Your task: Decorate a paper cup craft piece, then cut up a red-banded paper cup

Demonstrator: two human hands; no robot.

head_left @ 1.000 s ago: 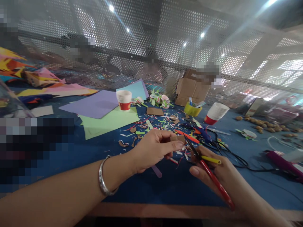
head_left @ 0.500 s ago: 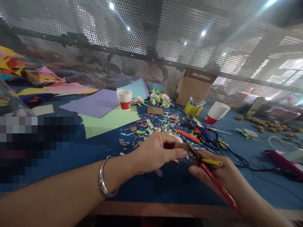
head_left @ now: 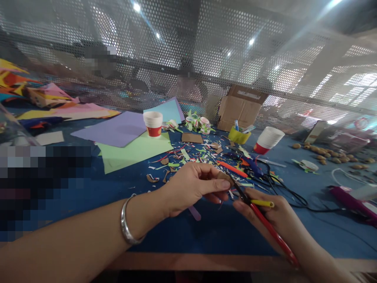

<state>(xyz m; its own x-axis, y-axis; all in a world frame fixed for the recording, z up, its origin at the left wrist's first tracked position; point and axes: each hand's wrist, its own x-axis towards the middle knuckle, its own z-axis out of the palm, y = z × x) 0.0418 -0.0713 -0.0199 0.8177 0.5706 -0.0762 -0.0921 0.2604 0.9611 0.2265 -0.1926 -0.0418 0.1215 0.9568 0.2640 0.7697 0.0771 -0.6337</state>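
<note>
Between the thumb and fingers of my left hand [head_left: 194,182] is a small piece of brown cardboard [head_left: 224,178]. My right hand [head_left: 265,208] is closed around scissors [head_left: 272,232] with a long red handle and a short yellow part showing. Their dark, narrow blades point up and left and meet the edge of the cardboard. The fingers partly hide both the cardboard and the scissors' grip. Under my left hand lies a purple craft stick [head_left: 194,213]. Paper and cardboard scraps [head_left: 185,154] are strewn just beyond both hands.
Beyond the scraps stand stacked paper cups [head_left: 154,125], a yellow pen holder [head_left: 239,136] and an open cardboard box [head_left: 242,108]. Green paper [head_left: 135,155] and purple paper [head_left: 113,129] lie left. Black cables [head_left: 290,196] and a purple glue gun [head_left: 353,202] are right. A perforated screen [head_left: 165,51] closes the back.
The cardboard has turned in my left fingers, so more of its face shows beside the blades. My left fingers have shifted slightly, and the view has moved a little. My right hand keeps its grip.
</note>
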